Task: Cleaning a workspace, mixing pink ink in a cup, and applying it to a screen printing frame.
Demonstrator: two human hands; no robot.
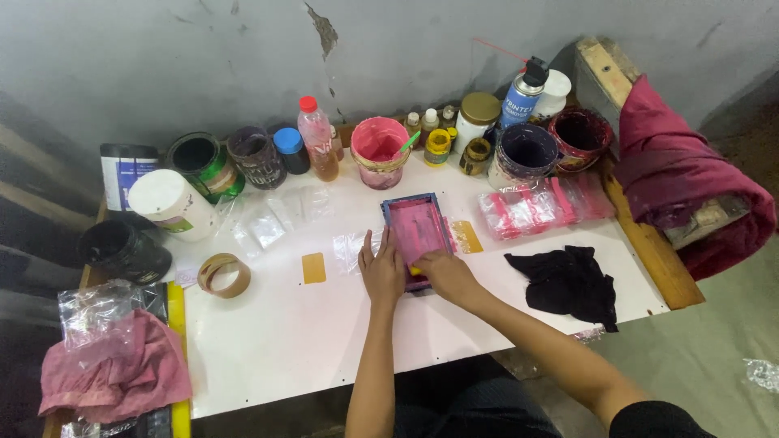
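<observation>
One small blue-framed screen [418,227], its mesh stained pink, is pressed flat on the white surface [308,341] near the middle, just in front of the pink paint bucket [379,150]. The left hand [381,272] is laid flat on the frame's near left edge, fingers [367,245] together and stretched along it. The right hand [446,274] is closed on something yellow at the frame's near end (what it is cannot be told). Two amber tape patches [313,268] are stuck to the surface, one left of the screen and one just right of it. One ring of brown tape [224,274] lies farther left. A stack of clear packets with pink strips [540,207] is set to the right, and one black rag [568,284] lies below it. Along the wall a row of jars and pots is lined up, with one red-capped bottle [316,138] and one blue spray can [522,96] among them. One pink cloth [114,373] is bunched at the near left corner.
</observation>
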